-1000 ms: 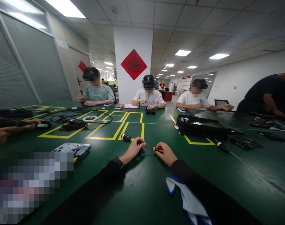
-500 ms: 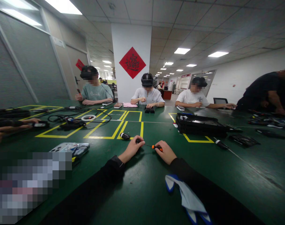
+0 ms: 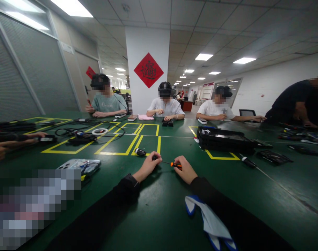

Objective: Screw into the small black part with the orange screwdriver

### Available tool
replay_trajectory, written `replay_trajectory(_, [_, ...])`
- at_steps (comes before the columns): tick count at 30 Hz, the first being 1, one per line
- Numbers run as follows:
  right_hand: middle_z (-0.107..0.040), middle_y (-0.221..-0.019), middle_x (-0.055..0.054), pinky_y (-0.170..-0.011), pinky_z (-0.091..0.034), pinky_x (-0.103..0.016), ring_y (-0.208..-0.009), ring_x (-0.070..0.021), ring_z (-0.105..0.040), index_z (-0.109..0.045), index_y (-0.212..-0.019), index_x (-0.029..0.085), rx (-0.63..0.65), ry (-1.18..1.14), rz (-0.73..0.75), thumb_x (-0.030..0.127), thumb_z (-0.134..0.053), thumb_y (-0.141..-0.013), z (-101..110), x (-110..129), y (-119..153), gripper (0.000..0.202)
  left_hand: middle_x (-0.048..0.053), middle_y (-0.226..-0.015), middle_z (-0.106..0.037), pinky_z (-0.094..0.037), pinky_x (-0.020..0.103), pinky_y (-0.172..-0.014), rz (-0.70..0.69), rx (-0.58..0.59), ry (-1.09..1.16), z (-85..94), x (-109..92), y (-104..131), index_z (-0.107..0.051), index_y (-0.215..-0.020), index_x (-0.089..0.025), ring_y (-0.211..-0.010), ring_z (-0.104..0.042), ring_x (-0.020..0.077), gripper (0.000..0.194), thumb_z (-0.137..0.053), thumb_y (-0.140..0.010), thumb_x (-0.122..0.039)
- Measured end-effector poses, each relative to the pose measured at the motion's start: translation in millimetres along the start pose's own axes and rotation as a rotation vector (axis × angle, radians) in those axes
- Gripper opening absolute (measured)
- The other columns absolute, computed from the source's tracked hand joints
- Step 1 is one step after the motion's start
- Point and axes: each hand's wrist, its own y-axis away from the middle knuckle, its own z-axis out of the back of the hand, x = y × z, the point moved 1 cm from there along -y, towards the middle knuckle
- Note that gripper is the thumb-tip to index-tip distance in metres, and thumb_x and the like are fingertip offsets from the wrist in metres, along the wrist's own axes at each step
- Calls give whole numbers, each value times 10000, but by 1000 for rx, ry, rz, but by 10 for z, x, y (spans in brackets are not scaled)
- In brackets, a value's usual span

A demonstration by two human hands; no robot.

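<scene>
My left hand (image 3: 149, 167) is closed on a small black part (image 3: 155, 158) above the green table (image 3: 159, 209). In my right hand (image 3: 185, 169) is a screwdriver (image 3: 176, 165) with an orange and black handle, gripped by the fingers. Its thin shaft points left, and the tip meets or nearly meets the black part. Just beyond my left hand lies a black and white cylindrical object (image 3: 140, 152). A pale glove with blue edges (image 3: 212, 219) rests beside my right forearm.
A black tray (image 3: 224, 139) stands at the right, near a black screwdriver-like tool (image 3: 248, 161). Cables (image 3: 80, 134) and a clear case (image 3: 81, 166) are at the left. Several people sit or stand around the table; another person's hand (image 3: 34, 137) reaches in from the left.
The whole view has shifted slightly. Both hands keep nearly the same pose, with the screwdriver and black part still held.
</scene>
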Motion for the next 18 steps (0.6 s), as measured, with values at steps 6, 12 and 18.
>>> replay_trajectory(6, [-492,-869,-35,-764,-376,-292,-825,-147,-463,-531,-845,175,19,39,-26,200,-457,-771,-5,-13,6,107,-11,-678,-557,-389,221,-560,47,-7,-22,-2,-20,13,-536,-796,-179,-623,-499,125,170,-531,-666,-288])
replay_trajectory(12, [-490,-868,-37,-762,-370,-301,-826,-158,-453,-512,-800,178,20,63,6,159,-498,-727,11,-19,5,76,-15,-726,-561,-373,199,-524,23,27,33,-7,0,8,-516,-806,-183,-617,-502,106,149,-509,-676,-254])
replay_trajectory(18, [-488,-889,-42,-770,-364,-303,-847,-170,-441,-505,-855,180,12,97,25,186,-540,-709,50,47,12,151,-20,-760,-567,-375,196,-517,26,52,71,-10,2,9,-512,-814,-187,-608,-505,97,153,-486,-664,-200])
